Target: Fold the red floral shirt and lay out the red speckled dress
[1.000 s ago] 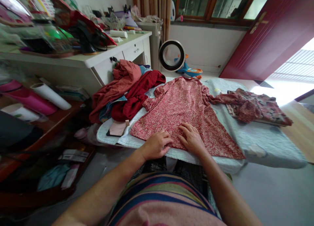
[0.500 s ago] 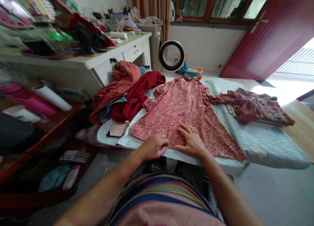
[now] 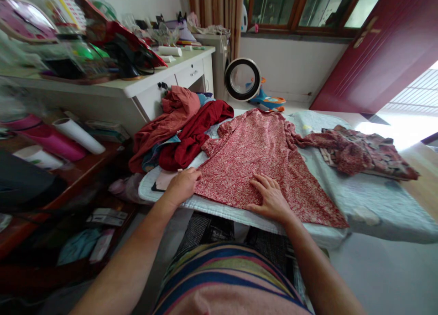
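Observation:
A red floral blouse (image 3: 246, 155) lies spread on the padded, light blue cloth-covered board (image 3: 379, 214), its hem toward me and one sleeve stretched to the right. My left hand (image 3: 185, 185) is closed on the blouse's lower left corner, fingertips pinched at the hem. Flat on the lower middle of the blouse rests my right hand (image 3: 270, 196), fingers spread. Folded patterned clothing (image 3: 386, 153) sits at the right, with the blouse's sleeve end over its left part. Partly behind my left hand lies a pink phone-like object (image 3: 164, 180).
A heap of clothes with a dark red garment (image 3: 188, 144) and a rust-coloured garment (image 3: 153, 123) lies on the board's left. A cluttered white desk (image 3: 137, 89) stands beyond it. At the back are an open round washer door (image 3: 226, 78) and a red door (image 3: 383, 55).
My left hand has moved left along the hem to the blouse's lower left corner. My right hand stays on the cloth. The view has shifted slightly.

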Motion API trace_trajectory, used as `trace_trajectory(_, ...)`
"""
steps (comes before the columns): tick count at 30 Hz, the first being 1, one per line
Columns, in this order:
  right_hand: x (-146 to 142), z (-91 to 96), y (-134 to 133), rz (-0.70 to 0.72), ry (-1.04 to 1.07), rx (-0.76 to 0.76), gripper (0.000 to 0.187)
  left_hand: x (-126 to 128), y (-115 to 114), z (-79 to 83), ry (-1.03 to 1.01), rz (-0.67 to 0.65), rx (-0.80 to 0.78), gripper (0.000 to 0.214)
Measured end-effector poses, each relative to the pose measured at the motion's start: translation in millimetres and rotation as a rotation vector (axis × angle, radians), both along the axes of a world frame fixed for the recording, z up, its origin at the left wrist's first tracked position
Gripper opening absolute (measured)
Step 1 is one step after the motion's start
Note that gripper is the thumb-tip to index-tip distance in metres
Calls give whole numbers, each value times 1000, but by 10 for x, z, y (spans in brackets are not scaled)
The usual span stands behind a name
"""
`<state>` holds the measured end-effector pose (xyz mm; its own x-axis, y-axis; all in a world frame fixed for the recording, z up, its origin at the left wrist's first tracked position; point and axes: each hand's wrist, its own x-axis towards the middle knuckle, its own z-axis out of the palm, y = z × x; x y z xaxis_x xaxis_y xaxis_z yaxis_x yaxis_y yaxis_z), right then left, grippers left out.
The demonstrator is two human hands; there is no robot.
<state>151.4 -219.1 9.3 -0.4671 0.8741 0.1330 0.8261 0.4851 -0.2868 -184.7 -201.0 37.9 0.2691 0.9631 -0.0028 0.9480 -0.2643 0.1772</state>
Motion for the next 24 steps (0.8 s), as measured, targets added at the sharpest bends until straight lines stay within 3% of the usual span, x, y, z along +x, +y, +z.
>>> trace_trajectory(4, -3, 19, -1, -9, -9, -17, 85, 31, -60, 30, 23, -21, -27, 13)
trace_trajectory(9, -14, 42, -13, -11, -2, -35, 83, 127, -97, 119, 212, 145, -87, 21)
trace_trajectory(12, -16, 43, -18, -21, 5, -43, 76, 280, -10, 189, 201, 68, -2, 19)
trace_trajectory(16, -5, 53, -9, -24, 28, -63, 71, 445, 347, 216, 104, -34, 149, 21)
trace_trajectory(20, 5, 86, 17, -23, 54, -131, 65, 473, 922, 203, 1, 33, 270, 25)
trace_trajectory(24, 16, 160, 44, -21, 61, -222, 62, 485, 1447, 170, -14, 130, 176, 27)
